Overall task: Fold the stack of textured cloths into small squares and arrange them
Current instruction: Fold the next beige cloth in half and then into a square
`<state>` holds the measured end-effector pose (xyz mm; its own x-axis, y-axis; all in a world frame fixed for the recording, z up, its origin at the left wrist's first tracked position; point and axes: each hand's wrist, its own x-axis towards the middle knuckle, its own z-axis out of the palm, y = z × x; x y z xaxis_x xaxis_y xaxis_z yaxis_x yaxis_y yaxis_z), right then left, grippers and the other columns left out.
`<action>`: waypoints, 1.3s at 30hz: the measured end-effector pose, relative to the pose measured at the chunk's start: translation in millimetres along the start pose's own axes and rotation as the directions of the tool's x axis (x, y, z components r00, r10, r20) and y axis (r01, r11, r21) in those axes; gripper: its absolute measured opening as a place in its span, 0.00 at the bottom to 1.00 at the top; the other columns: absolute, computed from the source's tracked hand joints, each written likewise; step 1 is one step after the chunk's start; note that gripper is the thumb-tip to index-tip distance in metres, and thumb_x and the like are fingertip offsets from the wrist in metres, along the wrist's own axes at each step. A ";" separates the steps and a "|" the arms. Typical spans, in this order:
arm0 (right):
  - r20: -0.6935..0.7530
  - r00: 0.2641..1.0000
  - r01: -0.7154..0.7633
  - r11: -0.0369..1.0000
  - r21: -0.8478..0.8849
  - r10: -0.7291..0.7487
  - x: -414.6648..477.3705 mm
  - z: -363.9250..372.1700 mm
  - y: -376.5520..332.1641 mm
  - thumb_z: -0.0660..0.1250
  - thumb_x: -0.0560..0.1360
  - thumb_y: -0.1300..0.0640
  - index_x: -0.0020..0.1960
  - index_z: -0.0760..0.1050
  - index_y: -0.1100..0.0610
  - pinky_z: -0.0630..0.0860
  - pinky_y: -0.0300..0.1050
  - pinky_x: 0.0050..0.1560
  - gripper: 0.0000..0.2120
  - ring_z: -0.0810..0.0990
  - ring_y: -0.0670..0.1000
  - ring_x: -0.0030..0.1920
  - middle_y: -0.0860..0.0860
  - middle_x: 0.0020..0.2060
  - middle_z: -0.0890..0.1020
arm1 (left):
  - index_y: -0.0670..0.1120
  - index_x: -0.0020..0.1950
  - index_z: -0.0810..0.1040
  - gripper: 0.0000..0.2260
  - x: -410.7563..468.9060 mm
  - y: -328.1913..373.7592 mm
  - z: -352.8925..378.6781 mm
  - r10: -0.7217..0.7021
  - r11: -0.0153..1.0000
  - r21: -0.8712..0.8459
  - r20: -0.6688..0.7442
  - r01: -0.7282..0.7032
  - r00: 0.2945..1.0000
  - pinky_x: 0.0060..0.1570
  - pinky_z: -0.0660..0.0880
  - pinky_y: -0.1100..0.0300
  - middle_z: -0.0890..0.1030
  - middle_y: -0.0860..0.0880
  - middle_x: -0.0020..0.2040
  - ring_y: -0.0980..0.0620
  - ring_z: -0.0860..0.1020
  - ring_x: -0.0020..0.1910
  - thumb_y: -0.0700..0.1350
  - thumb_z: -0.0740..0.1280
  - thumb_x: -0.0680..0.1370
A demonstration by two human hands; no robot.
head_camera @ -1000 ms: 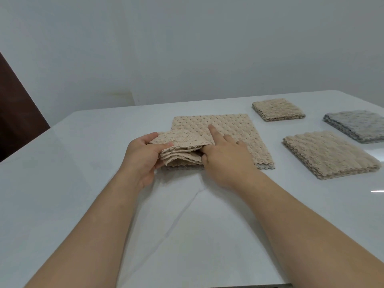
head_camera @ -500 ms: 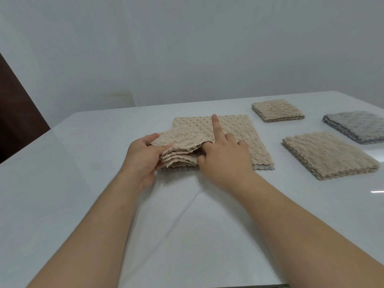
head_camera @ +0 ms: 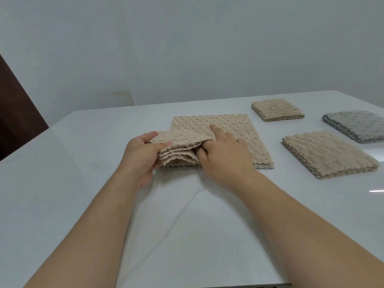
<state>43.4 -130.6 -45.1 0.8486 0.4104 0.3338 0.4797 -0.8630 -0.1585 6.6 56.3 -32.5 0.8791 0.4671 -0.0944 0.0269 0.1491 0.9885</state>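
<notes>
While your left hand [head_camera: 143, 156] grips the lifted near-left corner of the beige cloth stack [head_camera: 234, 132], thumb and fingers closed on the fanned layers, your right hand [head_camera: 225, 156] works into the same corner. Its index finger lies straight across the top layer, and its other fingers curl in among the layers below, pinching that top layer. The rest of the stack lies flat on the white table [head_camera: 83, 183]. To its right, well apart, sit a small beige folded pile [head_camera: 277, 110], a larger beige pile [head_camera: 328, 154] and a grey pile [head_camera: 355, 127].
</notes>
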 end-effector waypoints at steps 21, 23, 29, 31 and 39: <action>-0.048 0.959 0.265 0.941 -0.208 -0.281 -3.9 8.0 0.2 0.62 0.79 0.41 0.59 0.80 0.49 0.71 0.55 0.58 0.17 0.74 0.59 0.63 0.53 0.71 0.71 | 0.38 0.46 0.79 0.08 -7.6 18.9 -18.1 -0.135 0.989 -0.050 0.022 0.136 0.991 0.22 0.75 0.67 0.81 0.46 0.32 0.56 0.79 0.24 0.29 0.62 0.79; -0.032 0.955 0.284 0.940 -0.187 -0.295 -4.4 8.0 3.7 0.62 0.80 0.44 0.61 0.79 0.47 0.71 0.55 0.59 0.14 0.73 0.59 0.64 0.53 0.73 0.68 | 0.39 0.56 0.79 0.10 -6.8 19.2 -16.9 -0.102 0.994 -0.046 -0.015 0.101 0.995 0.23 0.75 0.66 0.81 0.44 0.38 0.56 0.79 0.24 0.29 0.63 0.78; -0.085 0.966 0.221 0.950 -0.222 -0.245 -2.2 7.5 -2.7 0.63 0.77 0.49 0.61 0.80 0.47 0.72 0.53 0.54 0.14 0.77 0.58 0.59 0.51 0.67 0.74 | 0.38 0.64 0.78 0.16 -3.4 18.8 -18.1 -0.078 0.996 -0.050 -0.033 0.076 0.996 0.26 0.77 0.65 0.82 0.43 0.43 0.55 0.81 0.27 0.29 0.65 0.77; -0.109 0.971 0.187 0.958 -0.218 -0.214 -1.4 8.2 -9.1 0.63 0.76 0.49 0.61 0.79 0.49 0.72 0.52 0.53 0.15 0.78 0.58 0.58 0.51 0.66 0.75 | 0.38 0.63 0.79 0.16 -3.4 19.1 -18.4 -0.073 0.996 -0.056 -0.037 0.071 0.997 0.26 0.76 0.66 0.82 0.44 0.41 0.56 0.80 0.26 0.29 0.64 0.77; -0.034 0.959 0.273 0.892 0.360 -0.280 -9.6 9.8 3.9 0.67 0.77 0.42 0.65 0.78 0.40 0.67 0.51 0.69 0.17 0.70 0.48 0.72 0.43 0.78 0.64 | 0.43 0.68 0.77 0.22 -3.2 19.6 -21.7 0.015 0.998 -0.066 -0.028 -0.016 0.999 0.28 0.75 0.65 0.84 0.43 0.52 0.56 0.82 0.32 0.30 0.65 0.76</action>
<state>39.3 -135.1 -58.0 0.6722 0.6255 0.3961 0.7400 -0.5516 -0.3848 -6.1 76.6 -15.4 0.8656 0.4937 -0.0834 -0.0187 0.1983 0.9800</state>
